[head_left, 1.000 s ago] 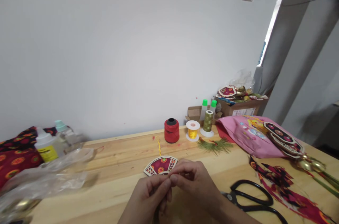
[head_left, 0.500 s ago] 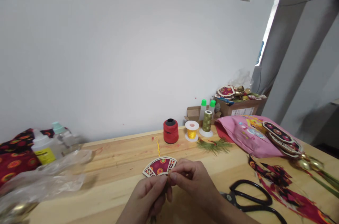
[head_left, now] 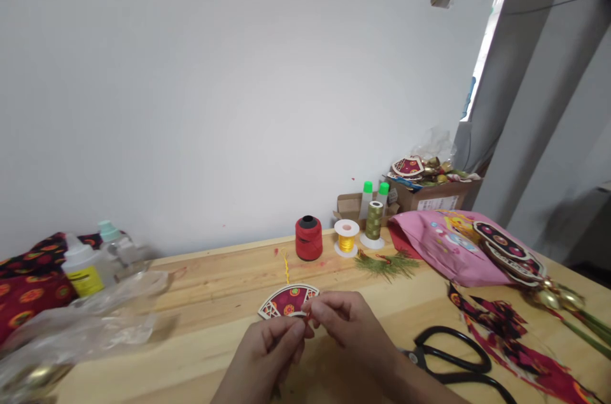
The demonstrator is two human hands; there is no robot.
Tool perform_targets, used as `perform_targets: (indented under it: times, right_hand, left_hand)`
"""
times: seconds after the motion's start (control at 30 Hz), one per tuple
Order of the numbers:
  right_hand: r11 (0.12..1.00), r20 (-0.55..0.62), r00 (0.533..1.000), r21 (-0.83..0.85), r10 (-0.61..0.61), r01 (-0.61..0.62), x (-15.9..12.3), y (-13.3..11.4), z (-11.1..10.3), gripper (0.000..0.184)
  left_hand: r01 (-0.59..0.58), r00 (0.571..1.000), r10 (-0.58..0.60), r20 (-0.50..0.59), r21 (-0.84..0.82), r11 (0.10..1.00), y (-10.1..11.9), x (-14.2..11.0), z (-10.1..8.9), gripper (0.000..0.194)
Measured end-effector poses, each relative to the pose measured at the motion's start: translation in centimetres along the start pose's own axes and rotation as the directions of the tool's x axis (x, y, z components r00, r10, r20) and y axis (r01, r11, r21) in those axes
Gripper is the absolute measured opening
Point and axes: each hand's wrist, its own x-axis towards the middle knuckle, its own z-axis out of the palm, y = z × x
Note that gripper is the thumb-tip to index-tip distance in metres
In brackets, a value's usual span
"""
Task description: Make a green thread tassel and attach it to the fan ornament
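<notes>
My left hand (head_left: 267,356) and my right hand (head_left: 351,324) meet at the near edge of the wooden table (head_left: 214,302), fingertips pinched together on a small red thread piece (head_left: 307,318). Just beyond the fingers lies a fan-shaped wooden ornament (head_left: 287,300) with red patterned fabric and a yellow cord (head_left: 286,264). Both hands are closed in a pinch; what else they hold is too small to make out.
Black scissors (head_left: 451,362) lie right of my hands. Red (head_left: 308,238), yellow (head_left: 346,236) and olive (head_left: 373,221) thread spools stand at the back. A pink bag (head_left: 443,245), more ornaments (head_left: 508,248), cardboard boxes (head_left: 429,194), glue bottles (head_left: 86,267) and plastic wrap (head_left: 81,321) sit around.
My right hand's fingers have shifted slightly right and a bit of red thread now shows between the fingertips. The view has tilted a little.
</notes>
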Motion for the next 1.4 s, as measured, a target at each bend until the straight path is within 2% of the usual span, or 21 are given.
perform_targets:
  times: [0.13,0.3,0.37,0.43,0.5,0.6,0.73,0.83,0.93,1.03,1.17,1.27,1.4]
  right_hand:
    - [0.999,-0.043,0.998,0.007,0.036,-0.036,0.1,0.0,-0.2,0.040]
    - [1.000,-0.047,0.999,-0.012,-0.019,0.019,0.0,0.2,-0.1,0.025]
    - [0.990,-0.045,0.997,-0.128,-0.062,0.056,0.0,0.4,0.0,0.022]
    - [0.938,-0.040,0.988,-0.321,-0.151,0.130,-0.1,0.5,0.1,0.020]
    - [0.847,-0.001,0.963,-0.477,-0.270,0.237,-0.3,0.4,0.1,0.019]
    - [0.720,0.093,0.917,-0.591,-0.388,0.365,-0.5,0.2,0.1,0.019]
    - [0.605,0.179,0.903,-0.689,-0.391,0.398,-0.7,0.3,-0.1,0.023]
    - [0.513,0.201,0.899,-0.763,-0.388,0.392,-0.8,0.4,-0.1,0.022]
    - [0.424,0.216,0.898,-0.823,-0.382,0.378,-0.8,0.4,0.0,0.020]
    - [0.383,0.229,0.898,-0.844,-0.376,0.375,-0.8,0.2,0.3,0.021]
    - [0.365,0.240,0.897,-0.850,-0.371,0.379,-0.8,0.1,0.6,0.024]
    - [0.310,0.265,0.889,-0.867,-0.374,0.389,-0.9,0.1,0.8,0.024]
    - [0.196,0.308,0.870,-0.894,-0.385,0.403,-1.1,0.1,1.0,0.019]
  left_hand:
    - [0.013,1.000,-0.013,0.012,-0.066,0.998,-0.1,0.0,0.0,0.040]
    - [0.024,1.000,-0.024,0.004,-0.184,0.983,0.2,0.0,0.0,0.039]
    - [0.011,1.000,-0.008,0.014,-0.213,0.977,0.1,0.1,0.0,0.038]
    - [0.003,1.000,-0.001,0.008,-0.222,0.975,0.0,0.2,-0.1,0.036]
    - [-0.002,1.000,-0.001,-0.012,-0.220,0.975,-0.1,0.2,-0.1,0.036]
    - [-0.010,0.998,-0.003,-0.061,-0.202,0.979,0.0,0.1,-0.1,0.038]
    - [-0.028,0.988,0.027,-0.154,-0.003,1.000,0.3,-0.1,0.0,0.039]
    - [-0.061,0.965,0.105,-0.239,0.184,0.981,0.4,-0.1,0.1,0.038]
    - [-0.108,0.942,0.185,-0.278,0.270,0.957,0.5,0.0,0.1,0.036]
    - [-0.105,0.945,0.174,-0.279,0.245,0.964,0.5,0.1,0.2,0.037]
    - [-0.029,0.968,0.042,-0.249,0.055,0.998,0.5,0.1,0.7,0.038]
    - [-0.030,0.967,0.014,-0.255,-0.058,0.998,0.4,0.1,0.9,0.038]
    - [-0.029,0.972,0.027,-0.232,-0.003,1.000,0.1,0.0,0.7,0.037]
